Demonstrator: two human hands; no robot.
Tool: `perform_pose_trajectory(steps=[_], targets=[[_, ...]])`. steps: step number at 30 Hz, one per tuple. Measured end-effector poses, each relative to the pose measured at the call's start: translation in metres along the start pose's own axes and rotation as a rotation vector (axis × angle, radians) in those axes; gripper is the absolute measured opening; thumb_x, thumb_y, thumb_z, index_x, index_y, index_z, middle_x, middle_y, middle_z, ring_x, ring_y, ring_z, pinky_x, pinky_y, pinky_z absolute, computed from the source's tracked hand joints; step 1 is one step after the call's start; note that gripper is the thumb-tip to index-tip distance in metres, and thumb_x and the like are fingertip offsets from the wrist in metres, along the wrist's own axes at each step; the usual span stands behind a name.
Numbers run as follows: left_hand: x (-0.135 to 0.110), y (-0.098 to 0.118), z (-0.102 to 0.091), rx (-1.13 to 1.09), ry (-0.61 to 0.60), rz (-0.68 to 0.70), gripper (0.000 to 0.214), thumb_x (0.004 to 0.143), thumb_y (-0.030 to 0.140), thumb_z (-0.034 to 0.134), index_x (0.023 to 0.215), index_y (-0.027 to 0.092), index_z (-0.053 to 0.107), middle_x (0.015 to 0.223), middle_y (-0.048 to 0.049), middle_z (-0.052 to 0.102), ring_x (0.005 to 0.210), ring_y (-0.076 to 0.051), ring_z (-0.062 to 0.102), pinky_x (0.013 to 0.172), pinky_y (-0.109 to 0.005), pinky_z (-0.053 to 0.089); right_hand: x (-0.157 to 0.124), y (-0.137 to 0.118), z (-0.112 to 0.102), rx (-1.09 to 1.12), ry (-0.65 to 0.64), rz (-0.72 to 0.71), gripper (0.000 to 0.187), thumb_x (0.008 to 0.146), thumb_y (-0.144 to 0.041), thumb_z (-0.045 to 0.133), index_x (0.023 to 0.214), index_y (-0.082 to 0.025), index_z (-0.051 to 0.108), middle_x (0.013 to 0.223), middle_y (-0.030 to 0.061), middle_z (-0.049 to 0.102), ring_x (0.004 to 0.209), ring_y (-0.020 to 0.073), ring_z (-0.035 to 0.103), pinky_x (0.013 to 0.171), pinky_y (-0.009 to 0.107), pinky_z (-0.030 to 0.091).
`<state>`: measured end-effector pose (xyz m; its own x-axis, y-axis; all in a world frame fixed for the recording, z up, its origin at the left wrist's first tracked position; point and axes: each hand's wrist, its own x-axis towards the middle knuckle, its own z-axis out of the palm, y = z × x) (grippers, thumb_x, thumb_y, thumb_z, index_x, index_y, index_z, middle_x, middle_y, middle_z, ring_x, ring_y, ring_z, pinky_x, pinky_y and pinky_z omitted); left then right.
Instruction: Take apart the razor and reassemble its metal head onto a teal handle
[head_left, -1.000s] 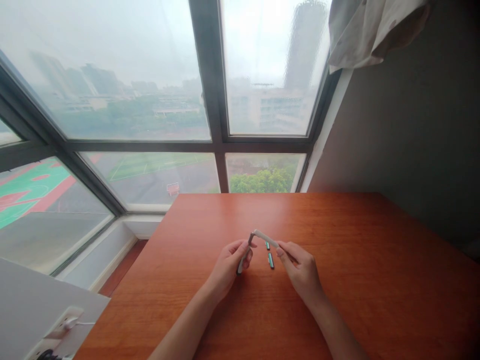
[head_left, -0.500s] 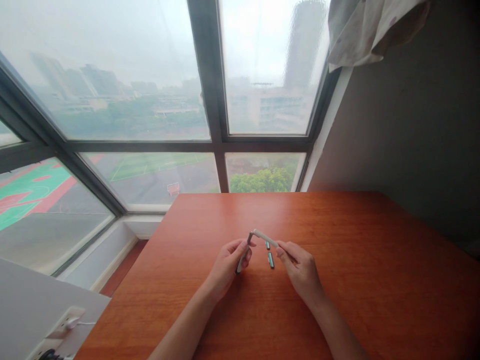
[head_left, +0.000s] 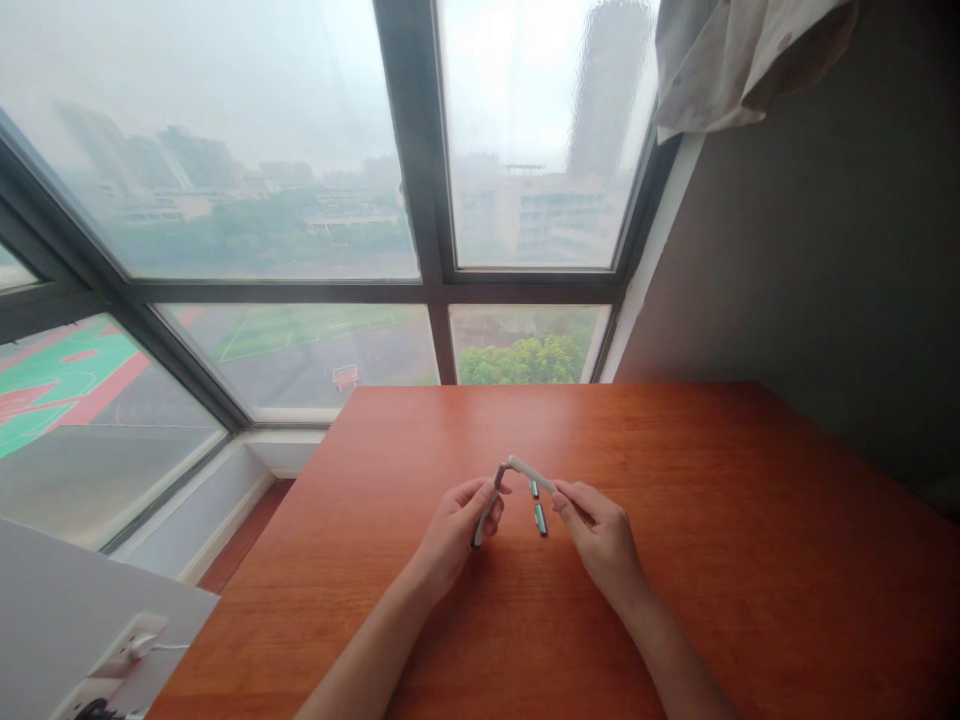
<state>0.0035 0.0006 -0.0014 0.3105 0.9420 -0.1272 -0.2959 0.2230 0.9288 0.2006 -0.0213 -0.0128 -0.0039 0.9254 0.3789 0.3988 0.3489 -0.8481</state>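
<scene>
Both my hands are over the middle of a reddish wooden table (head_left: 720,520). My left hand (head_left: 455,530) is closed round a slim grey bar (head_left: 484,515) that stands tilted on the table. My right hand (head_left: 600,535) pinches a slim white bar (head_left: 529,472). The two bars meet at their far ends and form an upside-down V. Under that V, two small teal batteries (head_left: 539,517) lie on the table between my hands.
A large window with dark frames (head_left: 420,200) runs behind the table's far edge. A grey wall (head_left: 825,250) stands to the right, with pale cloth (head_left: 735,60) hanging at its top. A white power strip (head_left: 124,655) with a plugged cable sits at lower left.
</scene>
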Motion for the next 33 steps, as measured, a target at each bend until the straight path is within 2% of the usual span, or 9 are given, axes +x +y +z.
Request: perform_pose_trajectory(steps=[3, 7, 11, 16, 33], targets=[[-0.0004, 0.0011, 0.0009, -0.027, 0.013, -0.002, 0.036, 0.081, 0.046, 0.062, 0.093, 0.012, 0.066, 0.062, 0.002, 0.048, 0.051, -0.007, 0.038, 0.049, -0.021, 0.025, 0.001, 0.0016, -0.0007, -0.015, 0.009, 0.01, 0.025, 0.092, -0.033, 0.05, 0.098, -0.019, 0.069, 0.076, 0.0038, 0.064, 0.069, 0.0168, 0.06, 0.06, 0.024, 0.044], [0.0006, 0.001, 0.0007, -0.034, 0.031, -0.01, 0.037, 0.08, 0.047, 0.063, 0.092, 0.012, 0.067, 0.061, 0.0019, 0.048, 0.05, -0.007, 0.039, 0.049, -0.021, 0.026, 0.0003, 0.0034, -0.0006, -0.003, 0.04, -0.025, 0.022, 0.091, -0.031, 0.052, 0.099, -0.019, 0.069, 0.081, 0.005, 0.066, 0.075, 0.018, 0.061, 0.065, 0.025, 0.046], [0.0009, -0.0012, 0.0003, 0.006, 0.003, -0.024, 0.036, 0.082, 0.046, 0.061, 0.093, 0.012, 0.067, 0.06, 0.0022, 0.047, 0.049, -0.006, 0.038, 0.048, -0.021, 0.024, -0.0013, 0.0036, 0.0, 0.006, 0.047, -0.079, 0.021, 0.091, -0.029, 0.053, 0.101, -0.02, 0.068, 0.089, 0.0061, 0.067, 0.082, 0.0189, 0.061, 0.07, 0.027, 0.048], [0.0005, -0.0022, -0.0001, 0.004, -0.024, -0.042, 0.037, 0.083, 0.045, 0.059, 0.095, 0.011, 0.067, 0.059, 0.002, 0.047, 0.049, -0.006, 0.037, 0.048, -0.02, 0.025, -0.0013, 0.0061, -0.0003, -0.09, 0.031, -0.116, 0.022, 0.091, -0.028, 0.052, 0.104, -0.021, 0.068, 0.09, 0.0064, 0.067, 0.082, 0.0194, 0.06, 0.072, 0.029, 0.047], [-0.0002, -0.0004, 0.0002, -0.055, -0.023, -0.037, 0.035, 0.083, 0.044, 0.06, 0.093, 0.012, 0.068, 0.06, 0.0019, 0.047, 0.049, -0.005, 0.037, 0.049, -0.02, 0.026, -0.0004, 0.0068, -0.0034, -0.114, 0.036, -0.094, 0.022, 0.091, -0.029, 0.052, 0.103, -0.022, 0.069, 0.09, 0.0058, 0.067, 0.083, 0.0197, 0.061, 0.072, 0.029, 0.047]])
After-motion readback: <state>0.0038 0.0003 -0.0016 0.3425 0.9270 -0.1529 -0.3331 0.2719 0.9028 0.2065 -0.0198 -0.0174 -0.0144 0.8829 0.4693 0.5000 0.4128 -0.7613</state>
